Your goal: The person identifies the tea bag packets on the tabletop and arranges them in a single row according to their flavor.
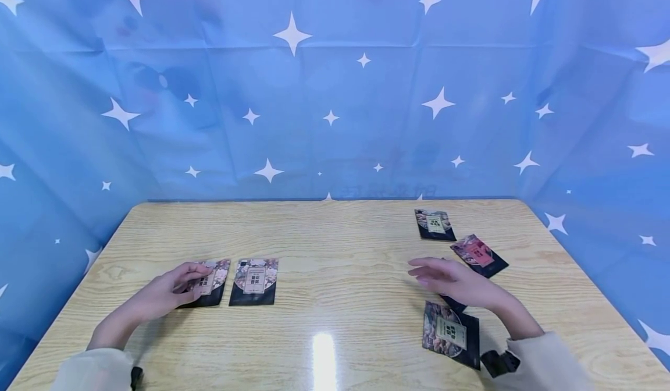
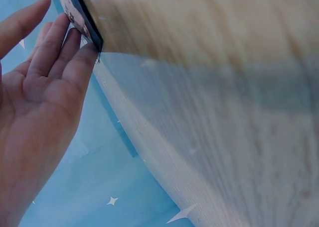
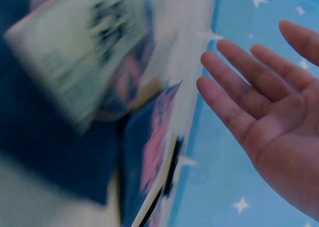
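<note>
On the left of the table, my left hand (image 1: 173,291) (image 2: 47,87) rests its fingertips on a small black packet with a pink floral print (image 1: 216,286) (image 2: 82,18). Its thumb stands apart in the left wrist view. Beside it lies a matching floral packet (image 1: 255,283). My right hand (image 1: 460,283) (image 3: 269,107) hovers over the right side, fingers extended and holding nothing. Beneath it a dark packet (image 1: 453,304) is mostly hidden. Closer to me lies a tilted packet with a pale green label (image 1: 451,333) (image 3: 75,62).
A red-labelled packet (image 1: 478,255) lies askew beyond the right hand. Another green-labelled packet (image 1: 435,225) is near the back edge. The wood-grain table (image 1: 335,251) meets a blue star-patterned curtain (image 1: 335,141) behind.
</note>
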### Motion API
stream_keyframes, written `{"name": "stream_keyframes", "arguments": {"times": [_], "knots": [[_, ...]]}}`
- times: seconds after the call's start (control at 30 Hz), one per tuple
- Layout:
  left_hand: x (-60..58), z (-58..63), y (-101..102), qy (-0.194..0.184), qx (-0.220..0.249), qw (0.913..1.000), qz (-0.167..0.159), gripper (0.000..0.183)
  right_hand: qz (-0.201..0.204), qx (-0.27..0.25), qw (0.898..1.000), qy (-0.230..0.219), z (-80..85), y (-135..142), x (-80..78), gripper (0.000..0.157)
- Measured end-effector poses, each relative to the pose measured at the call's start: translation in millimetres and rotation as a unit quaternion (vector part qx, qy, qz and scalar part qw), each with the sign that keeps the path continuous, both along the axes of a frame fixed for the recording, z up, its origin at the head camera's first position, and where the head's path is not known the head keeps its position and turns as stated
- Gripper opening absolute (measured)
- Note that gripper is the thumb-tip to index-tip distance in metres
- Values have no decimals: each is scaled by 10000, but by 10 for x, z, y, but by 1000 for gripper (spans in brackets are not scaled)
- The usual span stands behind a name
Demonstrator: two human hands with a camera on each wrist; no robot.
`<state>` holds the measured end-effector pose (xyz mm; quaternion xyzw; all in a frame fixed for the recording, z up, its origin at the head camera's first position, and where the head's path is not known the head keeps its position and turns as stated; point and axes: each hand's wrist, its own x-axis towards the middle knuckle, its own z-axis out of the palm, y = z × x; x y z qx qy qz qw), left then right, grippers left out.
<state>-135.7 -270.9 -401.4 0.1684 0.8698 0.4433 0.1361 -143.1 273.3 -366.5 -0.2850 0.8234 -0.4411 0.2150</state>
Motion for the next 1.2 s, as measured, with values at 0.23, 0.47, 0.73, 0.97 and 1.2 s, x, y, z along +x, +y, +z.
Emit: {"name": "stream_keyframes", "arguments": {"times": [0.23, 0.47, 0.73, 0.97, 1.2], "knots": [[2, -14, -5, -30, 29, 10000, 9, 39, 224, -476, 9976, -441, -97, 245, 171, 46], [7, -28, -20, -67, 48, 10000, -22, 39, 365, -352, 9982, -309, -141, 336, 313, 39], [8, -22, -15, -89, 113, 9999, -52, 40, 754, -471, 9945, -549, -198, 365, 386, 36], [2, -19, -21, -109, 108, 9999, -49, 40, 1029, -553, 9886, -955, -212, 349, 382, 39], [-11, -28, -30, -135, 98, 9998, -64, 41, 1070, -336, 9901, -844, -192, 232, 345, 42]]}}
